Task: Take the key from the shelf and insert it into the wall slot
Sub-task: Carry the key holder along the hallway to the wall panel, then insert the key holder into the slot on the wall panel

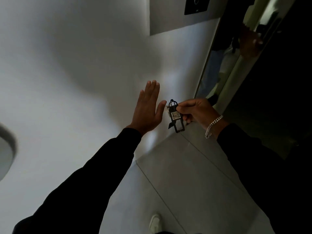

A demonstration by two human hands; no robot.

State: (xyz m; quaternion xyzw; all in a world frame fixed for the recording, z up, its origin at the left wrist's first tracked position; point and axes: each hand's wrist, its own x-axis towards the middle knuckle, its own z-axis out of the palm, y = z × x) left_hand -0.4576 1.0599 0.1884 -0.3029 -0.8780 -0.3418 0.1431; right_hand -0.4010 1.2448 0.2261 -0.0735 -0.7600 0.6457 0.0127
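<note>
1. The right hand (194, 110) covers the upper right side of the key tag (176, 116); the key itself is a small blurred shape behind the tag.
2. The dark wall panel (196, 5) is cut off by the top edge.
3. The mirror (236, 48) shows only a smeared reflection.
4. The shoe (155, 223) is blurred.
5. A grey rounded object (6, 154) is cut by the left edge, too blurred to identify.

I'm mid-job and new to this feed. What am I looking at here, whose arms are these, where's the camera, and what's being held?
One picture only, from a camera on a person's head, looking forward and down. No machine: two bare hands in black sleeves. The right hand, wearing a bracelet, pinches a black key tag labelled 402. The left hand is open and flat, beside the tag by the white wall. Below is grey tiled floor. A dark panel sits high on the wall; I can't tell if it is the slot.
</note>
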